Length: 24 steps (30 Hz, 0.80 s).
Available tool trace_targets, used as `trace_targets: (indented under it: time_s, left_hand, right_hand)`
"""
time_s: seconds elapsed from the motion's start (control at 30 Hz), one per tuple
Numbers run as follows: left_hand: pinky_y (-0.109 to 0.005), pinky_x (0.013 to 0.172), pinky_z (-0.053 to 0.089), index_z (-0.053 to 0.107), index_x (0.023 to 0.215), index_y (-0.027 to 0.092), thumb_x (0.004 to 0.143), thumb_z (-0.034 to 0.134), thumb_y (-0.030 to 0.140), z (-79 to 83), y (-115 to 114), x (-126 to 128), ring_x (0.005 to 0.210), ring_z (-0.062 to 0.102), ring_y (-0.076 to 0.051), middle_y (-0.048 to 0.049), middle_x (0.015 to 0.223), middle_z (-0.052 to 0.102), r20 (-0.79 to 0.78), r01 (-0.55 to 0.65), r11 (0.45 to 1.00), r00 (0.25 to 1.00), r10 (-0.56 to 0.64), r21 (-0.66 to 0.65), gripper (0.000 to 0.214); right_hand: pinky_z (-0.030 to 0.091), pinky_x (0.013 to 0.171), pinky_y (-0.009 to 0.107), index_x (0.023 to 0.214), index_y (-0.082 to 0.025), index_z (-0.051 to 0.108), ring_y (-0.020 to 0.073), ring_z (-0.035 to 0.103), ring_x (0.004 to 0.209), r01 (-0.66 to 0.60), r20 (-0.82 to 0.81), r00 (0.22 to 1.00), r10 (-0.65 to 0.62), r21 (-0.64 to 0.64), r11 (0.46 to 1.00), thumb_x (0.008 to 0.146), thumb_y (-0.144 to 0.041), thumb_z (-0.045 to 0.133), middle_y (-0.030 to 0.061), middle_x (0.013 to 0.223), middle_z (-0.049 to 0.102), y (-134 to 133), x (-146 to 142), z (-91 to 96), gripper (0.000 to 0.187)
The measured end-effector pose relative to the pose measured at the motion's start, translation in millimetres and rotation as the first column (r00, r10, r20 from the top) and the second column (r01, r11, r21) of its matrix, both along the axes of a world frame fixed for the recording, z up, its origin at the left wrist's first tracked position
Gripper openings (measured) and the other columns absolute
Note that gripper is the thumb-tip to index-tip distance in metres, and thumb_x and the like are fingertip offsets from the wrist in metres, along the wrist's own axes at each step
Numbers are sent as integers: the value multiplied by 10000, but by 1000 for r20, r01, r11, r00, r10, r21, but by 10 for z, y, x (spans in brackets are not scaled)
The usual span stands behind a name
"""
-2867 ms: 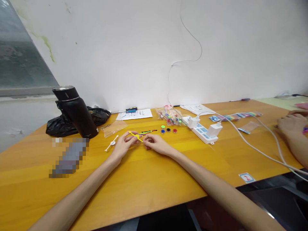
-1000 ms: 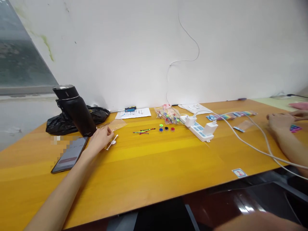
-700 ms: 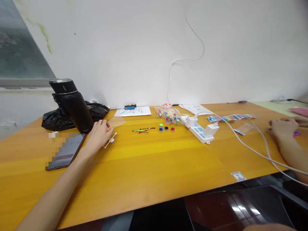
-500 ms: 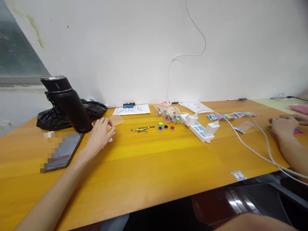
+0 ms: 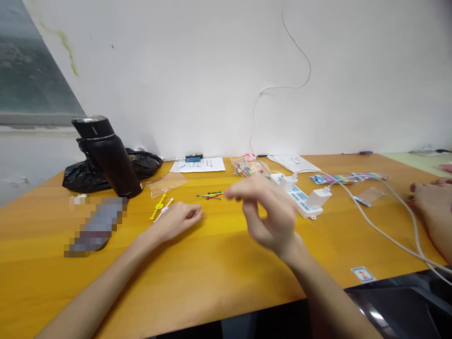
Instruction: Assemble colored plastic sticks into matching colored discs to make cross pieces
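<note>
- Resting on the wooden table (image 5: 212,263), left hand (image 5: 176,220) lay knuckles-down w/ fingers curled loosely inward, gripping nothing.
- Yellow plastic stick (image 5: 157,207) and white plastic stick (image 5: 164,210) lay side by side at approx. 10 o'clock from that hand, just beside its fingertips, not touched.
- Right hand (image 5: 268,212) was raised above the table, blurred; fingers looked partly apart & bent, nothing seen between them.
- Small bundle of coloured sticks (image 5: 210,195) lay at 9 o'clock from the right hand, near it, betw. the two hands.
- Clear bag of coloured parts (image 5: 243,167) sat at 12 o'clock from the right hand, partly hidden behind its fingers.
- White power strip (image 5: 303,200) w/ a charger plugged in lay at 3 o'clock from the right hand.
- Black flask (image 5: 108,157) stood tilted-looking at 10 o'clock from the left hand, black bag (image 5: 141,165) behind it.
- Another person's hand (image 5: 432,205) rested on the table at far 3 o'clock.
</note>
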State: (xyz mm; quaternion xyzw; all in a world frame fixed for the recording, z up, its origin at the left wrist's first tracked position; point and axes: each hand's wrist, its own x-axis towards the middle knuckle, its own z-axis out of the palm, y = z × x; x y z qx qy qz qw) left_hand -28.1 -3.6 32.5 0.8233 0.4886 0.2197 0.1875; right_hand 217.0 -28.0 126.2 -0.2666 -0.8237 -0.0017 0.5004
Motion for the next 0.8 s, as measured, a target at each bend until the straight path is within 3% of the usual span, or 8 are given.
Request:
trace_targets:
  time_s: [0.07, 0.17, 0.27, 0.37, 0.53, 0.63, 0.7, 0.8]
  left_hand:
    - [-291, 551, 188, 393, 652, 195, 991, 437, 439, -18, -32, 49, 512, 327, -111, 51, 552, 381, -61, 38, 999, 997, -40, -35, 420]
    - [-292, 551, 196, 403, 671, 197, 1009, 402, 446, -35, -62, 95, 518, 349, -114, 47, 568, 401, -94, 62, 997, 993, -66, -50, 420]
    - [-289, 556, 208, 408, 671, 195, 1007, 412, 437, -39, -85, 130, 528, 357, -113, 48, 576, 395, -79, 76, 995, 994, -80, -60, 414]
    - [-283, 562, 231, 440, 690, 197, 1004, 420, 436, -27, -105, 168, 545, 364, -116, 50, 594, 417, -18, 83, 993, 996, -85, -82, 395]
    - [-280, 669, 383, 558, 924, 211, 1001, 443, 403, -87, -98, 228, 717, 537, -155, 5, 818, 602, 262, 56, 994, 965, -29, -95, 237]
    - [-292, 723, 451, 557, 1126, 225, 949, 543, 368, -192, -69, 250, 843, 605, -175, -59, 1091, 635, 423, 23, 992, 905, 31, -122, 228]
    - [-295, 734, 468, 549, 1195, 231, 909, 609, 352, -248, -54, 256, 853, 604, -175, -74, 1149, 625, 436, 46, 990, 900, 17, -133, 317]
    - [-285, 688, 449, 566, 1164, 218, 909, 614, 336, -275, -52, 253, 751, 560, -158, -42, 983, 635, 378, 50, 990, 926, 2, -128, 285]
  right_hand:
    - [541, 853, 375, 1066, -230, 659, 203, 653, 931, 177, 40, 984, -174, -72, 982, 936, -77, 436, 65, 992, 689, 227, 87, -218, 300]
    - [489, 958, 407, 1096, -174, 642, 250, 605, 1064, 427, 307, 881, -360, -192, 883, 919, -74, 459, 125, 1141, 650, 586, 260, -653, 273]
    - [462, 978, 388, 1099, -154, 648, 273, 565, 1126, 540, 510, 770, -383, -203, 817, 929, -100, 479, 146, 1159, 624, 795, 363, -937, 246]
    - [460, 947, 352, 1083, -149, 646, 257, 569, 1106, 557, 557, 748, -360, -233, 797, 931, -100, 491, 144, 1137, 621, 820, 368, -1025, 223]
    - [477, 852, 322, 1009, -142, 646, 205, 618, 896, 448, 460, 849, -260, -365, 816, 911, -122, 561, 121, 1043, 645, 749, 200, -1053, 132]
    - [498, 772, 299, 976, -151, 645, 175, 625, 797, 215, 284, 956, -68, -525, 824, 903, -175, 615, 85, 951, 665, 673, 15, -1099, 83]
    - [508, 740, 286, 984, -162, 642, 165, 632, 776, 21, 145, 985, 91, -628, 778, 894, -191, 634, 59, 903, 676, 613, -108, -1128, 95]
    - [517, 755, 288, 1008, -166, 635, 164, 640, 798, -159, 8, 971, 238, -721, 675, 872, -188, 650, 42, 893, 688, 559, -219, -1152, 139]
